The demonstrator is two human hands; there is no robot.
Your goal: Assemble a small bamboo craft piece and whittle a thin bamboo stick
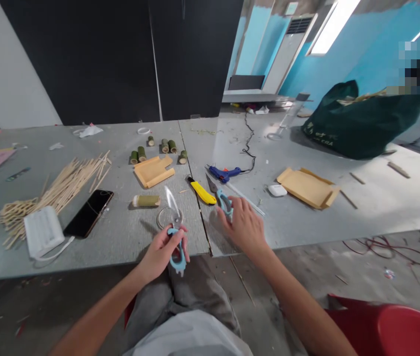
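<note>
My left hand (pixel 165 251) is closed around the light-blue handles of a pair of scissors (pixel 176 221), held above the table's front edge with the blades pointing away. My right hand (pixel 246 225) has its thumb and fingers about the light-blue handles of a second pair of scissors (pixel 223 199), which lies on the table. Just left of that pair is a yellow utility knife (pixel 204 193). A blue glue gun (pixel 225 173) lies behind it, with a clear glue stick (pixel 245 197) nearby. Under the left scissors' blades sits a ring-shaped roll (pixel 162 218); a bamboo tube (pixel 146 200) lies beside it.
Bamboo sticks (pixel 69 183), a phone (pixel 90 212) and a white packet (pixel 44 232) are at left. Several short bamboo pieces (pixel 165 146) stand behind a cardboard piece (pixel 153 172). At right are a white case (pixel 277 190), a cardboard tray (pixel 308 189) and a green bag (pixel 358 126).
</note>
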